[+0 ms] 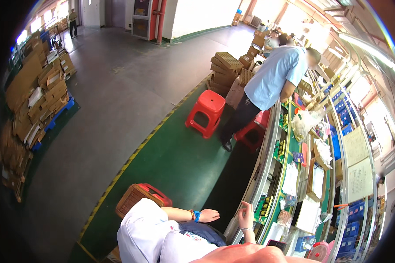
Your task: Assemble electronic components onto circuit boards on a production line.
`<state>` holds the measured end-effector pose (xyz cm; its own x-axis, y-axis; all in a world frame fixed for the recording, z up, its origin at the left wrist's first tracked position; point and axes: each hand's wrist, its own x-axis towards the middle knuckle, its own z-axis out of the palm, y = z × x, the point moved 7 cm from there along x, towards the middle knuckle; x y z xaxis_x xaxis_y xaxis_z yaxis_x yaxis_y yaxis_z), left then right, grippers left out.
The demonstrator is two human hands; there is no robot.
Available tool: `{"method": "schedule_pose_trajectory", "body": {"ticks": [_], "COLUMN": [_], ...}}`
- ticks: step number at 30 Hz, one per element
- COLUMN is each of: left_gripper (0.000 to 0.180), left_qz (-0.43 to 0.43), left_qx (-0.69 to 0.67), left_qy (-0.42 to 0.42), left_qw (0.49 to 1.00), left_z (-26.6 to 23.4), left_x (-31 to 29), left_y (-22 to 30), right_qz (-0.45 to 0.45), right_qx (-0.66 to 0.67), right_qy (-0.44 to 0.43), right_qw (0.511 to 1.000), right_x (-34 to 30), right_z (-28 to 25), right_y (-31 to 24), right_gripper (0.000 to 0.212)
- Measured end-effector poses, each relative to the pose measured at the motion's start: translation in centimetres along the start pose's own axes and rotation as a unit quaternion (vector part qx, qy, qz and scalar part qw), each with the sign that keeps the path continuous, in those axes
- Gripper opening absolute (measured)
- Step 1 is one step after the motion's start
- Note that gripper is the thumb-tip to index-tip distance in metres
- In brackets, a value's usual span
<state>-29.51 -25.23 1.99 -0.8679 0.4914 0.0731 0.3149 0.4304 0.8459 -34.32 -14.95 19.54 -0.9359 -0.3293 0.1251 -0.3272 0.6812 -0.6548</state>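
Observation:
My left hand [209, 215], with a blue band [197, 215] at the wrist, is held over dark cloth at my lap. Its fingers are stretched out and nothing is in them. My right hand [245, 215] is raised beside the near rail of the assembly line [250, 188], a thin bracelet on its wrist. Thumb and fingers stand apart there, with no object visible between them. Just to its right lie green circuit boards [264, 207] with dark and yellowish parts on the line. They appear apart from the hand.
Beyond the line's boards stand an open carton [316, 179], plastic bags [305, 125] and a pink fan [321, 251]. A person in a light blue shirt [278, 76] leans over the line ahead. Red stools [206, 109] stand left of it; flattened cardboard [44, 96] is stacked far left.

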Motion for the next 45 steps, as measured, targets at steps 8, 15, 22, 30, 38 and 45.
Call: {"method": "schedule_pose_trajectory", "body": {"ticks": [8, 15, 22, 30, 38, 45], "left_gripper": [0.017, 0.022, 0.016, 0.007, 0.013, 0.019], "left_qz": [0.164, 0.109, 0.231, 0.252, 0.278, 0.320], "left_qx": [0.143, -0.030, -0.064, -0.053, -0.020, -0.025], "left_qy": [-0.074, -0.234, -0.363, -0.419, -0.466, -0.468], "left_qw": [0.973, 0.966, 0.900, 0.871, 0.840, 0.823], "left_z": [-1.3, 7.3, 16.9, 24.8, 27.7, 29.6], "left_x": [1.0, 0.9, -1.1, -3.9, -7.0, -7.7], "left_y": [4.2, 6.5, 16.8, 20.9, 20.1, 20.3], "right_qz": [0.070, 0.278, 0.497, 0.562, 0.542, 0.455], "right_qx": [0.023, 0.037, 0.151, 0.182, 0.192, 0.156], "right_qy": [0.107, 0.283, 0.393, 0.432, 0.434, 0.378], "right_qw": [0.992, 0.917, 0.759, 0.681, 0.693, 0.791], "right_x": [-4.1, -23.2, -41.3, -49.3, -50.8, -48.2], "right_z": [-2.2, -1.5, 5.2, 7.6, 6.9, 6.5], "right_y": [-0.1, 5.8, 4.8, 5.0, 7.7, 9.9], "right_gripper": [0.034, 0.019, 0.017, 0.015, 0.016, 0.023]}}
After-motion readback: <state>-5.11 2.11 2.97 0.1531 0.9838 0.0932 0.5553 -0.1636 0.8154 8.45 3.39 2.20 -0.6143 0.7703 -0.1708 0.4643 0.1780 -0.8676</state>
